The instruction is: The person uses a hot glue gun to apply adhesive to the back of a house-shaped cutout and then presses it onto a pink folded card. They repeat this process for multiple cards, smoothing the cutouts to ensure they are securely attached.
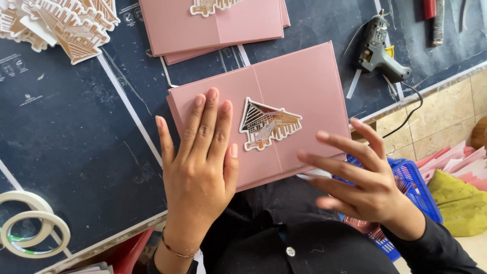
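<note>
We note a pink folded card point(299, 91), centre crease, white-edged house cutout point(269, 124) stuck at its middle, left hand point(200, 157) flat on its left panel, fingers spread, right hand point(362, 177) open, holding nothing, at its right corner, glue gun point(378, 50) beyond its right edge.

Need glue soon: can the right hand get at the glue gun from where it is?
Probably yes. The right hand hovers open at the pink card's edge, and the glue gun lies uncovered beyond it, nothing between them.
</note>
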